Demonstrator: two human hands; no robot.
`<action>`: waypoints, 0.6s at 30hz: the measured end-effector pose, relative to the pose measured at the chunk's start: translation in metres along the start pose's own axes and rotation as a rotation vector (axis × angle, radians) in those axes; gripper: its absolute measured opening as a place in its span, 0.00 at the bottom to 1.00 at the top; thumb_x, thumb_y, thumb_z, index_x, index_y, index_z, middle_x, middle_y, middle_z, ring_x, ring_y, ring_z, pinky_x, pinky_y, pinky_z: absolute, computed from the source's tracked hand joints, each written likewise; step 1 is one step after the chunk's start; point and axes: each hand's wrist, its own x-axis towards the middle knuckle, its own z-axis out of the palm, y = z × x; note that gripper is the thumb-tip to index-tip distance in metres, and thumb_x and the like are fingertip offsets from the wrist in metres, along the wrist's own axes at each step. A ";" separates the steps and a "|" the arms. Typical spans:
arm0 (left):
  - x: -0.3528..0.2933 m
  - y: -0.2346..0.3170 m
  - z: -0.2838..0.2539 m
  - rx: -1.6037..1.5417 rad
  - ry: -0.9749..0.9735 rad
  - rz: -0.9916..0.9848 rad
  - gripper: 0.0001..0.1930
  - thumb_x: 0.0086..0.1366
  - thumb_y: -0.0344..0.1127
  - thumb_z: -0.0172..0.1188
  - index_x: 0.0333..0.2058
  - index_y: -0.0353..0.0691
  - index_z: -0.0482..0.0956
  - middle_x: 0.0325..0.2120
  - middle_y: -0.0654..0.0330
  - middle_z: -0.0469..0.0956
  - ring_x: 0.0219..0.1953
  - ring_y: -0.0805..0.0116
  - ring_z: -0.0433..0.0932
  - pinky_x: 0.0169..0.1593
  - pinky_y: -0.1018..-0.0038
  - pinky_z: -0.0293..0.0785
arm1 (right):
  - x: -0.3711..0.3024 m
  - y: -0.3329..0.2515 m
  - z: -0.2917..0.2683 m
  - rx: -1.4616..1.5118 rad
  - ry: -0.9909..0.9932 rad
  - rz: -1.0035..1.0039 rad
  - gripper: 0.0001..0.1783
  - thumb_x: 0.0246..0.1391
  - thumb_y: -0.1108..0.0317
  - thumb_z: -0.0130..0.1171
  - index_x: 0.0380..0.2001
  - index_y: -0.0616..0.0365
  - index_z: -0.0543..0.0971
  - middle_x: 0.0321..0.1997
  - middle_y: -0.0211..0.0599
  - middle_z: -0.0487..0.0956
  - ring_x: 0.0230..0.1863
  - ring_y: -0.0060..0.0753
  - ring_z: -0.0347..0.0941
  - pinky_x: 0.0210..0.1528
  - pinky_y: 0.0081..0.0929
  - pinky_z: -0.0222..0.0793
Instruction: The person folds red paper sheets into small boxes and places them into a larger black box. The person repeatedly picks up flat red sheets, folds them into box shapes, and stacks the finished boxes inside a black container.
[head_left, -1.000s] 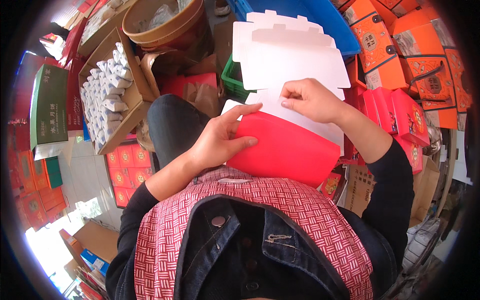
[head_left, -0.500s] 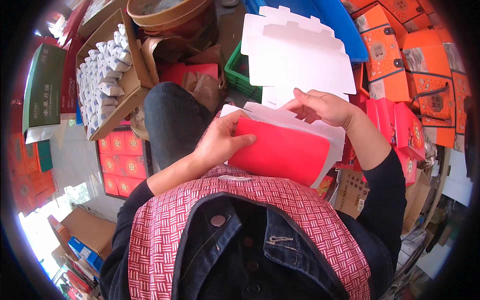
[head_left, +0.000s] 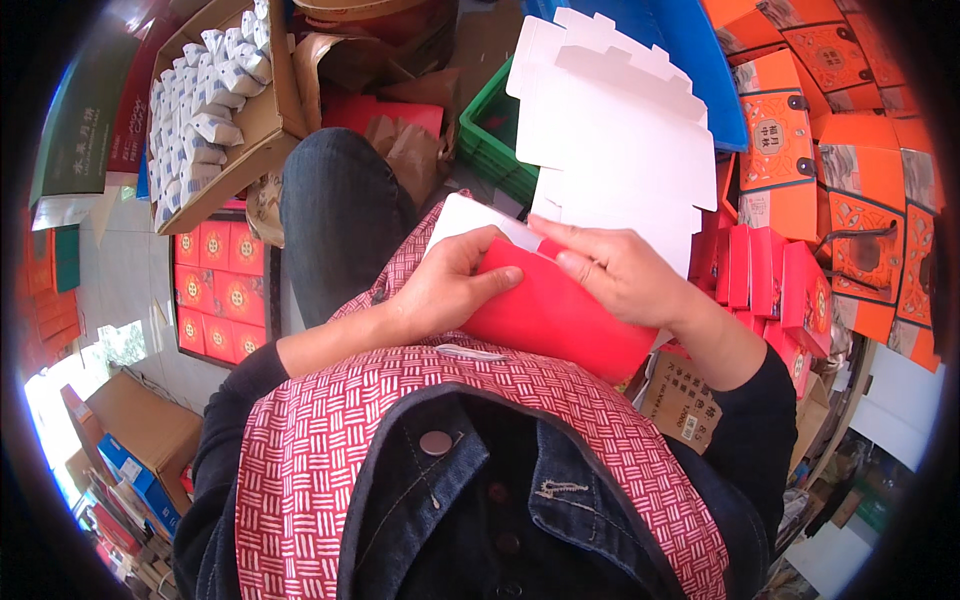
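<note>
A red folding carton [head_left: 560, 315] with a white inside lies across my lap. My left hand [head_left: 445, 285] grips its left end, thumb on the red face and fingers behind. At its upper edge, my right hand [head_left: 620, 275] closes with thumb and fingers on the red flap. White flap card [head_left: 480, 222] sticks out past the left hand. Just beyond the carton lie flat white carton blanks [head_left: 620, 130], stacked and partly over a green plastic crate [head_left: 490, 125]. My right fingertips partly hide the carton's upper edge.
A cardboard box [head_left: 270, 120] of small white packets stands at the left, above a tray of red boxes [head_left: 222, 290]. To the right are orange gift boxes [head_left: 775, 140] and red cartons [head_left: 800, 290]. A blue tub [head_left: 705, 65] sits behind the blanks. My knee [head_left: 340, 200] rises left of centre.
My right hand has come down and left from above the open white flaps onto the carton's upper edge. The white flaps there are now mostly folded in. My left hand keeps its hold.
</note>
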 end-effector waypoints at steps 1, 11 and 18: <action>-0.002 0.002 0.000 0.015 -0.001 0.022 0.11 0.66 0.29 0.56 0.45 0.30 0.71 0.37 0.56 0.78 0.40 0.74 0.77 0.44 0.76 0.75 | 0.001 0.010 0.000 0.041 0.019 -0.003 0.23 0.62 0.66 0.47 0.60 0.61 0.67 0.47 0.56 0.77 0.47 0.47 0.76 0.51 0.32 0.69; -0.008 0.004 0.000 -0.037 -0.013 0.104 0.13 0.65 0.31 0.57 0.45 0.31 0.70 0.36 0.53 0.78 0.39 0.70 0.78 0.43 0.75 0.75 | 0.003 -0.005 0.000 0.112 -0.060 0.093 0.23 0.63 0.65 0.43 0.60 0.58 0.67 0.47 0.54 0.77 0.46 0.46 0.76 0.51 0.31 0.68; -0.012 0.008 0.004 -0.088 0.066 0.067 0.13 0.65 0.30 0.57 0.46 0.31 0.70 0.35 0.52 0.80 0.34 0.72 0.79 0.39 0.76 0.77 | 0.001 -0.012 -0.002 0.056 -0.092 0.124 0.23 0.64 0.67 0.43 0.61 0.59 0.67 0.52 0.51 0.75 0.52 0.43 0.73 0.56 0.30 0.65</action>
